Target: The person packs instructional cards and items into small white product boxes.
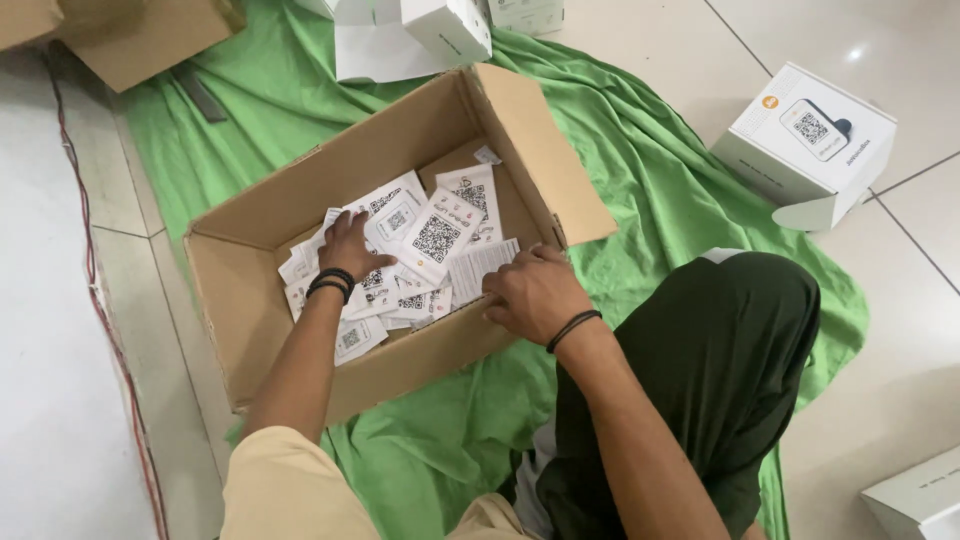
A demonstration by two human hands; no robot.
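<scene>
Left hand lies flat, fingers spread, on loose paper slips inside the cardboard box; right hand pinches one slip's near edge. Slick pile, so slips could easily slide or crease.

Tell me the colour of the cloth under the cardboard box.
Bright green; the cloth shows best in the head view, spread beneath the box.

One open cardboard box in the middle, on one green cloth. Inside it, a loose pile of white printed cards, overlapping, at least ten, exact count unclear. Two hands in the box: left hand, right hand. White cartons around the box: one right of it, at least two beyond it, one cut off at near right. Another brown carton beyond it, far left.
</scene>
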